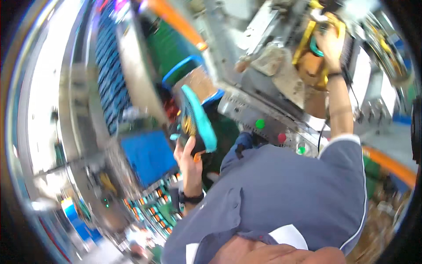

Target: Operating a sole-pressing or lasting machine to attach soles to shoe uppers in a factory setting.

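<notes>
At the left, my left hand [190,169] grips a sports shoe [203,125] with a turquoise sole and a dark upper with yellow and orange parts. The shoe is tilted, sole side turned to the right, and my fingers are around its lower end. My right hand [329,44] reaches far forward to the upper right, over a yellow frame [303,44] on a machine. Beside its fingers is a teal curved piece [314,46], and an orange-brown part [312,68] lies below it. Blur hides whether those fingers hold anything.
Before my body is a grey control panel [237,110] with a green button [260,124] and a red button [281,137]. A blue-rimmed bin [187,63] with cardboard stands behind the shoe. Further left are a blue panel [147,154] and a dark blue ridged strip [112,70]. Orange rails [176,20] edge the machine.
</notes>
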